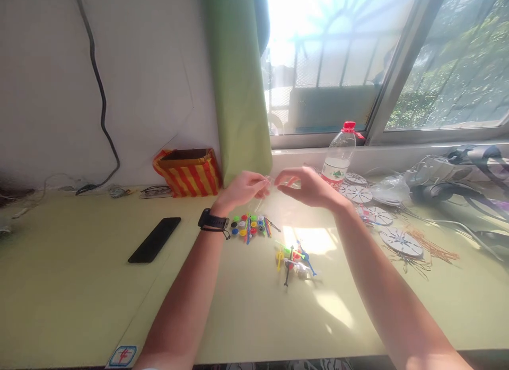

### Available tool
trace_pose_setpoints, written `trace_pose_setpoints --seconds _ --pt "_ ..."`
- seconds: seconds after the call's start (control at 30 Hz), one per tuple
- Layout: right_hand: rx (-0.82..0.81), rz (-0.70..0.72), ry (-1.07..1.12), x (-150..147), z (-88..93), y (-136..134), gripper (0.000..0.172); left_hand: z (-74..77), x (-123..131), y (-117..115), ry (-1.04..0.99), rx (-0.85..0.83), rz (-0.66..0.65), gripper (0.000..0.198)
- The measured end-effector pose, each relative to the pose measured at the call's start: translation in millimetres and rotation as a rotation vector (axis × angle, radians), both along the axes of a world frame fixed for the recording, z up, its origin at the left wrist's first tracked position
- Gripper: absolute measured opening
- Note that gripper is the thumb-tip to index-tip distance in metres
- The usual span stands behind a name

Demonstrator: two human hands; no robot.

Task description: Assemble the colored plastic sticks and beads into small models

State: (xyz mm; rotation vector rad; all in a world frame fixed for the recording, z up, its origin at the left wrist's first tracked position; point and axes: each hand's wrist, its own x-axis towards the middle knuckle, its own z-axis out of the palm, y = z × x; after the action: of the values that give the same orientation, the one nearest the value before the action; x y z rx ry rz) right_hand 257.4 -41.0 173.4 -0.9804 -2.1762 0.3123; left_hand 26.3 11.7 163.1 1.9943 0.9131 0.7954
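Observation:
My left hand (pixel 248 187) is closed in a pinch over the table. A small clear plastic piece (pixel 269 179) shows at its fingertips, blurred by glare. Close on the right, my right hand (pixel 306 185) has thumb and index finger bent toward the same spot; what they hold, if anything, is too small to name. Below the hands lie rows of small coloured round caps (pixel 243 225) beside a bundle of thin coloured plastic strips (pixel 264 226). Nearer me rests a loose pile of coloured pieces with arrow-like arms (pixel 294 260).
A black phone (pixel 155 240) and a red-and-yellow striped box (pixel 189 172) are at left. Behind my right hand stands a plastic bottle (pixel 338 157). Patterned white discs (pixel 401 241) with brown threads (pixel 435 245), a plastic bag (pixel 392 188) and cables (pixel 457 224) occupy the right.

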Motion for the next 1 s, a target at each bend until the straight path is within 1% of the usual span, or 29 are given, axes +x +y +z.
trace_pose_setpoints --seconds 0.03,0.1,0.2,0.3,0.4,0.5,0.57,0.67,0.77,0.83,0.9,1.0 --pt "0.04 0.053 0.005 -9 0.7 -2 0.018 2.0 2 -2 0.002 -0.014 -0.015 0.029" --pt "0.11 0.097 -0.014 -22 -1.3 -4 0.021 5.0 4 -4 0.007 -0.05 -0.031 0.024" --pt "0.174 0.093 -0.054 -31 -7.9 -3 0.023 7.8 4 -6 0.006 -0.08 -0.02 0.019" --pt "0.194 0.097 -0.074 -34 -11.9 -3 0.026 10.5 1 -8 -0.014 -0.102 -0.013 0.018" --pt "0.195 0.081 -0.102 -34 -12.4 -4 0.03 13.4 -3 -11 -0.035 -0.137 -0.036 0.023" --pt "0.182 0.056 -0.133 -33 -12.6 -5 0.034 15.2 -8 -14 -0.087 -0.185 -0.045 0.035" --pt "0.181 0.05 -0.145 -31 -13.0 -4 0.031 15.9 -9 -16 -0.108 -0.203 -0.031 0.047" --pt "0.204 0.052 -0.155 -29 -13.0 -2 0.019 17.4 -10 -17 -0.073 -0.189 -0.03 0.061" --pt "0.239 0.039 -0.154 -27 -12.1 0 0.011 19.2 -11 -19 0.004 -0.14 -0.046 0.067" --pt "0.249 0.002 -0.123 -24 -11.4 1 0.008 19.0 -12 -20 0.05 -0.106 -0.053 0.069" --pt "0.225 -0.051 -0.072 -21 -10.6 1 0.007 16.5 -14 -18 0.064 -0.075 -0.1 0.07" --pt "0.137 -0.126 -0.016 -15 -8.7 0 0.007 7.5 -13 -13 0.051 -0.056 -0.25 0.071"
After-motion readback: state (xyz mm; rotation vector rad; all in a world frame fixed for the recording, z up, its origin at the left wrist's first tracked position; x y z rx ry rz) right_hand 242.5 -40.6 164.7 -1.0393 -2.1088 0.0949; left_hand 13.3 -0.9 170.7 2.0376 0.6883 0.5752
